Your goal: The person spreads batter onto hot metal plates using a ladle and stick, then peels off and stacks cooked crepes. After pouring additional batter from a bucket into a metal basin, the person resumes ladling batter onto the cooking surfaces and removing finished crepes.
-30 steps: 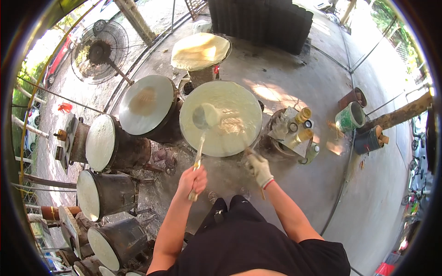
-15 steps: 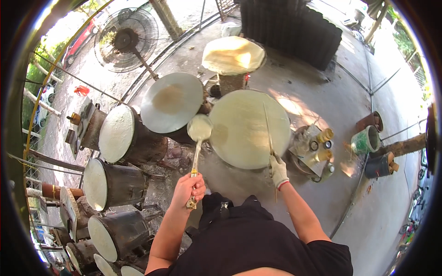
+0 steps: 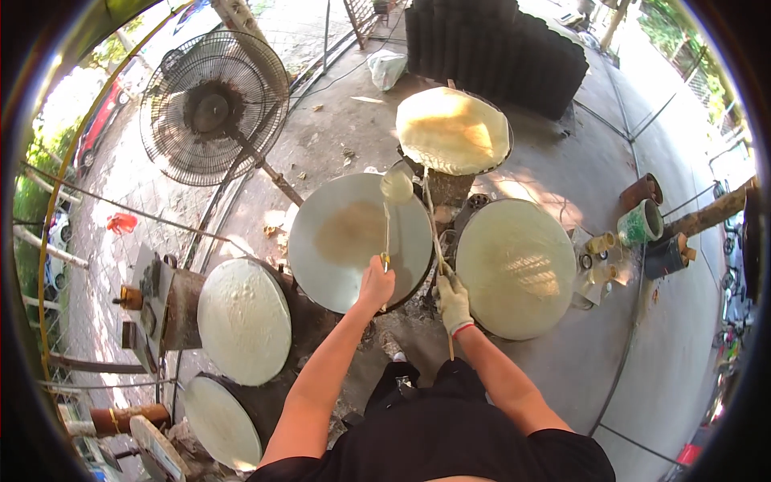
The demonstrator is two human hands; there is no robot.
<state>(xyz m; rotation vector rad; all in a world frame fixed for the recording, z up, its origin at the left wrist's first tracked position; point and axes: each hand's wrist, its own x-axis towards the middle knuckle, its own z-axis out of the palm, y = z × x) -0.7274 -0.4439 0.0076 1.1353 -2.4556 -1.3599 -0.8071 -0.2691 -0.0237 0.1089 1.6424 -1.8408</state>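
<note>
The gloved right hand (image 3: 454,301) grips a long, thin, pale stick (image 3: 430,210) pointing away, between two round pans. The left hand (image 3: 376,283) is curled round the handle of a ladle (image 3: 397,187), its bowl creamy-pale over the far part of the grey pan (image 3: 341,253), which is smooth with a brownish patch. Right of it, the other pan (image 3: 502,281) bears a pale, yellowish-green layer, dappled with light. Beyond sits a creamy sheet (image 3: 451,128), sunlit, on a round top.
</note>
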